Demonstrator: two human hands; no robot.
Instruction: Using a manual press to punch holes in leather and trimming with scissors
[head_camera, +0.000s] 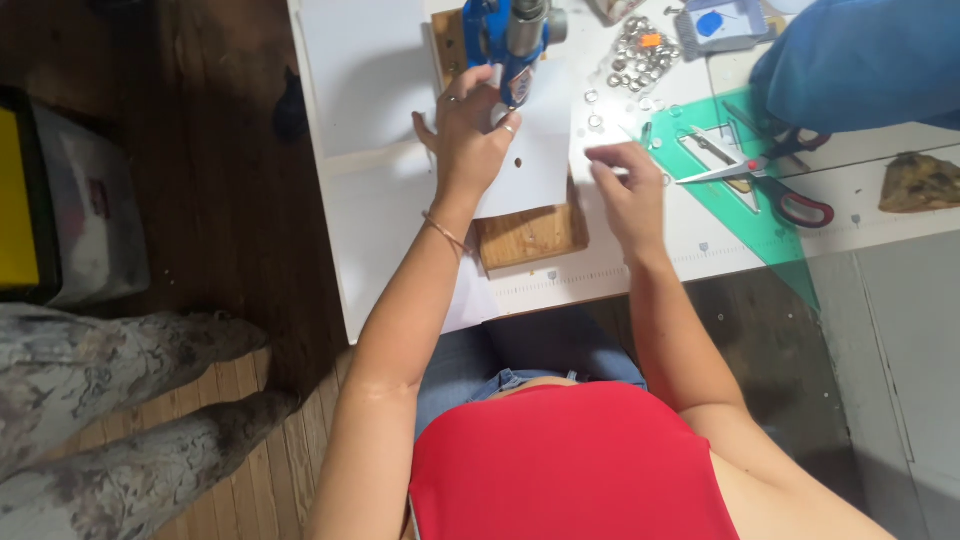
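Your white table (640, 265) carries a wooden board (530, 235) under a white sheet (535, 160), a heap of small metal rings (640, 55), red-handled scissors (780, 185) on a green set square (745, 215), a blue cloth (865, 60) and a brown lump (920, 182).

Person wears a red sleeveless top (575, 465) and blue denim shorts (530, 355), both arms bare to the shoulder. Left hand (470, 130): thin band-type bracelet (443, 230) at the wrist, plus rings (508, 128) on at least two fingers. Right hand (628, 190): no jewellery visible from this angle.
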